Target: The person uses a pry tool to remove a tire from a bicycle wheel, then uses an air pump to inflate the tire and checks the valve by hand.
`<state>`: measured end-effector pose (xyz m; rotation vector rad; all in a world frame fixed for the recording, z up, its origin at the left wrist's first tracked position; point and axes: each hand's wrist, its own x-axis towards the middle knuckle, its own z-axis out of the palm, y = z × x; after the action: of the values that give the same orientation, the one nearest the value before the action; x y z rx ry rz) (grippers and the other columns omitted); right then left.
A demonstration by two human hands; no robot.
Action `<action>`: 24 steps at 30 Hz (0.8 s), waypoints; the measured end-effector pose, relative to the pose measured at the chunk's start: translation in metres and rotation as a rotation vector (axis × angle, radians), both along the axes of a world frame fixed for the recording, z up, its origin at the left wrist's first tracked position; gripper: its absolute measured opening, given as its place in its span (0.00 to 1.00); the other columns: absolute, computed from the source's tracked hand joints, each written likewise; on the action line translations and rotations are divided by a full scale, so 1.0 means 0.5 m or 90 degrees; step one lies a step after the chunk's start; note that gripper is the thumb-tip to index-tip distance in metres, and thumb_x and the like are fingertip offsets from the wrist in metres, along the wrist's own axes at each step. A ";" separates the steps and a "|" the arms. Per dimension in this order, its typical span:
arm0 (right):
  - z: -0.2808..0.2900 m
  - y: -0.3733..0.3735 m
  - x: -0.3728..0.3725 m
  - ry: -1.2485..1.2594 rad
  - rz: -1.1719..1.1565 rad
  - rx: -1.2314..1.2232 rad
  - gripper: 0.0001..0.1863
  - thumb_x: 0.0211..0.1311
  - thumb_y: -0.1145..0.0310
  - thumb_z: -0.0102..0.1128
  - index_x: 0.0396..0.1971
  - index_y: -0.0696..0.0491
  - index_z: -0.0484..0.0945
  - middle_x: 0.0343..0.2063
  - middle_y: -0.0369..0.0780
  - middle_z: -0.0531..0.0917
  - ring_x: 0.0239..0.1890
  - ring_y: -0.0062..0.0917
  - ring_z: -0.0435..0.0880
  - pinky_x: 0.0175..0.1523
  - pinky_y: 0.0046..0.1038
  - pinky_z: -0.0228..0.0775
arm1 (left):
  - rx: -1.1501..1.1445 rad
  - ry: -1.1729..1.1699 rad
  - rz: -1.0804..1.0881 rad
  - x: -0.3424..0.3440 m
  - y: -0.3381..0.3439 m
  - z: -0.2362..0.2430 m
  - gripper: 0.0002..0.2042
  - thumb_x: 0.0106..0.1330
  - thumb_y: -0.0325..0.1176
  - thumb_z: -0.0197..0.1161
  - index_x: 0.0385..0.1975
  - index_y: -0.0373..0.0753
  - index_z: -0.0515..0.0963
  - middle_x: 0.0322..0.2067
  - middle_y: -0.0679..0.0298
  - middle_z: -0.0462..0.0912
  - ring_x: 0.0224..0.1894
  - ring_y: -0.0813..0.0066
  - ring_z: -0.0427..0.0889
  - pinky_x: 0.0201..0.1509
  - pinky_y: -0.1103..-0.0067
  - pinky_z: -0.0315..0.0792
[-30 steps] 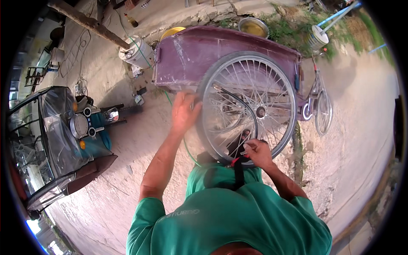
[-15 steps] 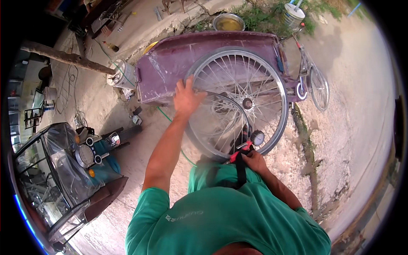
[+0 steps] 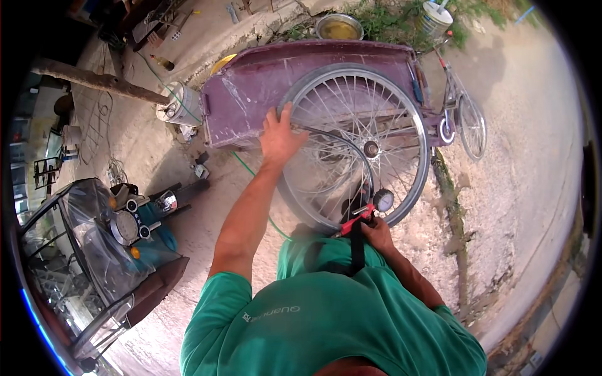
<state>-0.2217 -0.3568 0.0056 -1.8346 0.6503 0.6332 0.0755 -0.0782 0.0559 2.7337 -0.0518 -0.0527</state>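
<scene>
Red and slim, the inflator (image 3: 356,224) is lying low before the person's lap, its long axis slanting from lower left to upper right, its round gauge (image 3: 383,200) facing up at the upper-right end. The right hand (image 3: 377,233) is gripping it, fingers partly hidden. A black hose (image 3: 361,158) is arching up and leftward toward the left hand (image 3: 281,139), whose fingers are resting spread at the left edge of the spoked wheel (image 3: 371,148); whether its thumb is touching the hose, I cannot tell. Behind, a purple cart (image 3: 244,100) is standing on pale, cracked ground (image 3: 514,200); a motor vehicle (image 3: 127,227) is standing leftward.
</scene>
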 end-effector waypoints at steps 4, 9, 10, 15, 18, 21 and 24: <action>0.002 0.024 -0.001 -0.103 -0.115 0.104 0.21 0.65 0.61 0.70 0.46 0.64 0.79 0.29 0.40 0.85 0.32 0.20 0.82 0.37 0.27 0.74 | 0.001 0.003 0.021 -0.009 -0.010 0.002 0.47 0.50 0.48 0.78 0.74 0.57 0.62 0.69 0.49 0.63 0.67 0.42 0.70 0.64 0.55 0.74; 0.019 0.038 0.008 -0.037 -0.105 0.079 0.19 0.65 0.63 0.69 0.47 0.61 0.78 0.31 0.41 0.86 0.33 0.23 0.85 0.39 0.28 0.76 | -0.011 0.001 0.024 -0.018 -0.003 -0.009 0.46 0.53 0.48 0.77 0.74 0.57 0.62 0.70 0.49 0.61 0.69 0.44 0.67 0.63 0.54 0.74; 0.000 0.038 -0.001 -0.042 -0.125 0.094 0.17 0.67 0.65 0.67 0.47 0.61 0.77 0.30 0.40 0.85 0.30 0.21 0.82 0.34 0.26 0.73 | -0.033 -0.022 0.012 -0.021 -0.002 -0.011 0.42 0.53 0.47 0.77 0.72 0.57 0.66 0.70 0.50 0.61 0.70 0.45 0.65 0.64 0.54 0.73; -0.049 0.030 -0.012 -0.067 -0.167 0.089 0.16 0.68 0.66 0.65 0.47 0.60 0.76 0.30 0.39 0.84 0.29 0.20 0.81 0.32 0.26 0.72 | -0.031 -0.154 -0.151 -0.023 0.022 -0.022 0.30 0.54 0.43 0.77 0.60 0.56 0.80 0.73 0.53 0.60 0.75 0.48 0.58 0.69 0.52 0.66; -0.049 0.036 -0.012 -0.050 -0.209 0.139 0.16 0.68 0.65 0.65 0.48 0.59 0.75 0.31 0.38 0.84 0.29 0.21 0.81 0.32 0.26 0.72 | -0.036 -0.131 -0.164 -0.026 0.017 -0.022 0.22 0.54 0.39 0.77 0.51 0.52 0.85 0.73 0.55 0.59 0.77 0.50 0.55 0.71 0.51 0.62; -0.008 0.054 0.004 -0.044 -0.251 0.172 0.17 0.68 0.64 0.65 0.49 0.58 0.74 0.32 0.38 0.84 0.29 0.21 0.81 0.32 0.25 0.73 | -0.033 -0.134 -0.178 -0.019 0.021 -0.024 0.21 0.55 0.37 0.76 0.51 0.52 0.85 0.73 0.55 0.60 0.77 0.49 0.54 0.71 0.49 0.63; 0.000 0.056 0.007 -0.051 -0.253 0.190 0.18 0.68 0.63 0.66 0.50 0.58 0.75 0.31 0.38 0.84 0.29 0.22 0.82 0.33 0.25 0.74 | 0.008 -0.139 -0.217 -0.008 0.027 -0.023 0.21 0.55 0.36 0.76 0.51 0.50 0.85 0.72 0.52 0.61 0.74 0.45 0.58 0.72 0.55 0.64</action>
<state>-0.2184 -0.3288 0.0057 -1.3947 0.7943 0.3665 0.0715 -0.0648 0.0446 2.7002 -0.5784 0.1496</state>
